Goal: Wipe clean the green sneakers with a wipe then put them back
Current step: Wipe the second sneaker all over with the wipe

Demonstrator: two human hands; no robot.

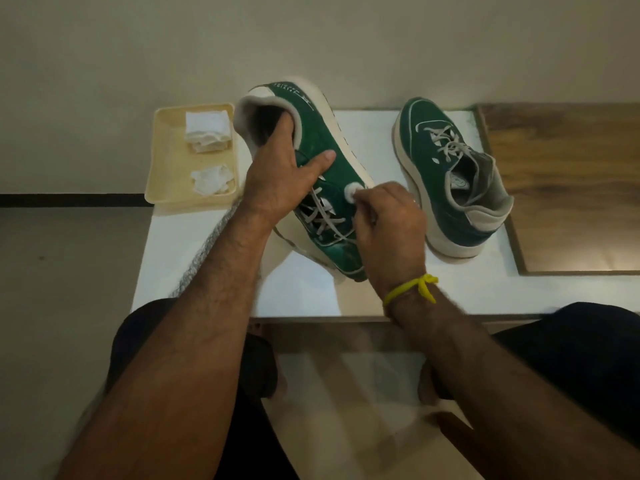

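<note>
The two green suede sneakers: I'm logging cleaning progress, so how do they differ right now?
The held green suede sneaker is tilted, heel raised, in the left hand, fingers inside its collar; the other green suede sneaker stands flat on the white table, untouched. The right hand presses a small white wipe to the held one only. Its toe points toward the person; the other's points away. Both share green uppers, cream soles, pale laces.

Tray (157, 161) with wipes (207, 129) left, held sneaker (322, 140) centre, second sneaker (450, 188) right, all on table (298, 292).
</note>
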